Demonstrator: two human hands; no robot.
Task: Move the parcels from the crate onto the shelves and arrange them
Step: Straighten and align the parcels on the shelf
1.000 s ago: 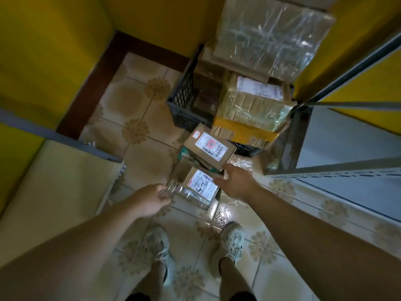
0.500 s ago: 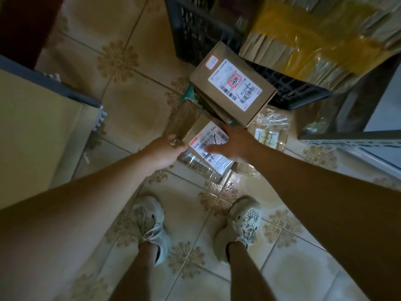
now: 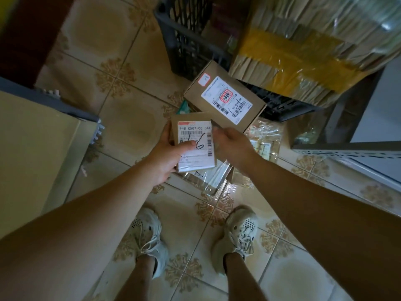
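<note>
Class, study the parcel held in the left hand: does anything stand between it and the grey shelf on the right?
Only the person's own right hand, at the parcel's right edge. The left hand holds the parcel above the floor; wrapped packets lie lower, before the shelf.

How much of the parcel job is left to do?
Lots. Done: no shelved parcel shows; the shelf is only partly in view. In hand: the left hand and right hand hold one small parcel. Left: a labelled box beside the crate, wrapped packets on the floor, and big taped bundles in the crate.
</note>
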